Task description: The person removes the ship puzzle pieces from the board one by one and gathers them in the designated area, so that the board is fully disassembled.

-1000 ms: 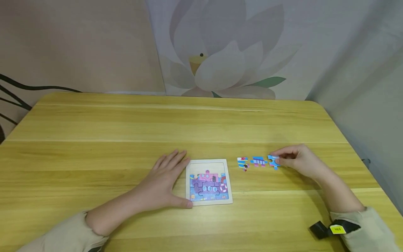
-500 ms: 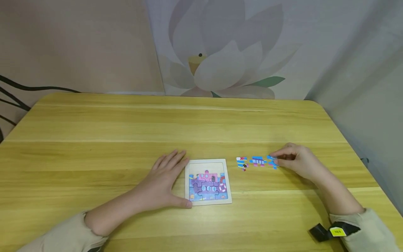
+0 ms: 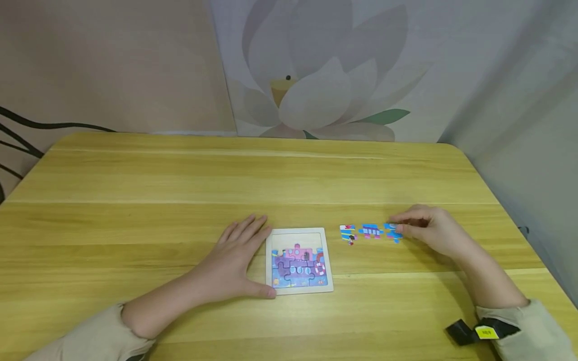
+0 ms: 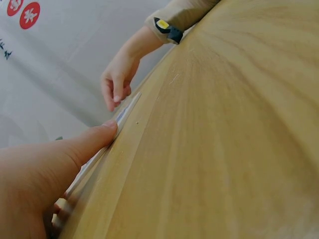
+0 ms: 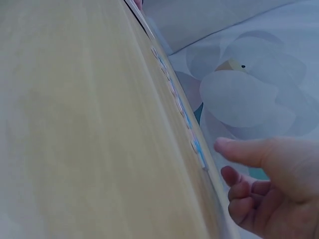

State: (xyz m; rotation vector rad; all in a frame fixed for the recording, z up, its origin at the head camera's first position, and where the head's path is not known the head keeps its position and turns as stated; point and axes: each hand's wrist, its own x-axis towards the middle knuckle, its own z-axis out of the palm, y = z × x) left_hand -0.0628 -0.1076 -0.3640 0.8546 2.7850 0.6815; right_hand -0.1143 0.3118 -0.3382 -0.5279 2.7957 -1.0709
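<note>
In the head view, a square puzzle tray (image 3: 328,260) lies flat with a partly filled submarine picture. My left hand (image 3: 230,265) spreads along its left side, thumb on the near corner and fingertips at the far one. To the right lie three loose puzzle pieces in a row: a red, white and blue piece (image 3: 347,232), a blue and purple piece (image 3: 371,230) and a blue piece (image 3: 392,233). My right hand (image 3: 431,230) is over the blue piece, partly covering it. The right wrist view shows the thumb (image 5: 239,150) slightly above the flat pieces.
The wooden table (image 3: 180,175) extends around the tray on all sides. Behind it hangs a curtain with a flower print (image 3: 316,95). Dark cables (image 3: 58,125) run at the far left. A black strap with a yellow label (image 3: 487,332) sits at the right sleeve.
The blue piece shifted and turned slightly under my right fingers. Those fingers now sit a little farther right, and more of the piece shows. My left hand and the tray stay in place.
</note>
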